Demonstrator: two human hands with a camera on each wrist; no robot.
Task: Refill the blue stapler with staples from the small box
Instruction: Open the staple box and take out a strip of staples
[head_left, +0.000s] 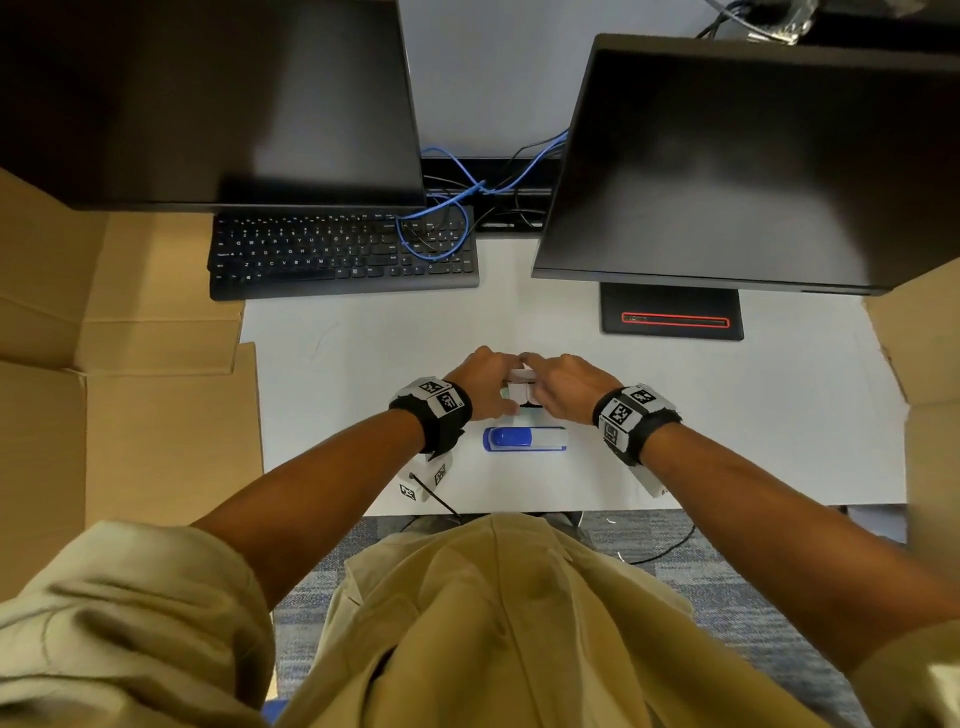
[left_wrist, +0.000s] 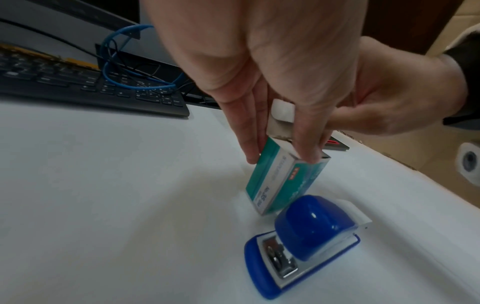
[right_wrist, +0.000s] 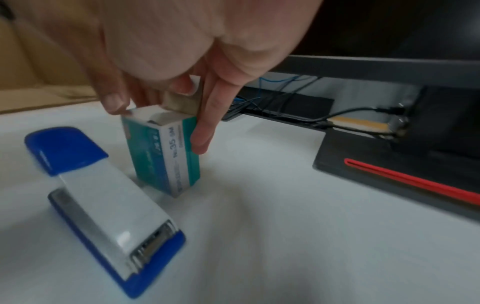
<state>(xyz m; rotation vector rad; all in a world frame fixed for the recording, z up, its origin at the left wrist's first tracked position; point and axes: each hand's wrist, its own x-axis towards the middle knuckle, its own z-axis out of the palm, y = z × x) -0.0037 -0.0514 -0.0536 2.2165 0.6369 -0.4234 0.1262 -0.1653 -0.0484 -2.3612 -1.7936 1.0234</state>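
The small teal and white staple box (left_wrist: 283, 183) stands on one end on the white desk (head_left: 337, 395), its top flap (left_wrist: 283, 113) lifted. My left hand (head_left: 488, 379) pinches the box near its top between fingers (left_wrist: 249, 144) and thumb. My right hand (head_left: 556, 379) is on the same end: its thumb lies on the flap (right_wrist: 182, 102) and a straight finger runs down the box's side (right_wrist: 205, 127). In the head view the hands hide most of the box (head_left: 521, 391). The blue and white stapler (head_left: 524, 440) lies closed just in front of the box, untouched.
A black keyboard (head_left: 343, 254) with a blue cable (head_left: 441, 228) looped over it lies behind, under the left monitor (head_left: 208, 104). The right monitor's black base (head_left: 670, 312) with a red line sits back right. Cardboard (head_left: 130, 364) flanks the desk on both sides.
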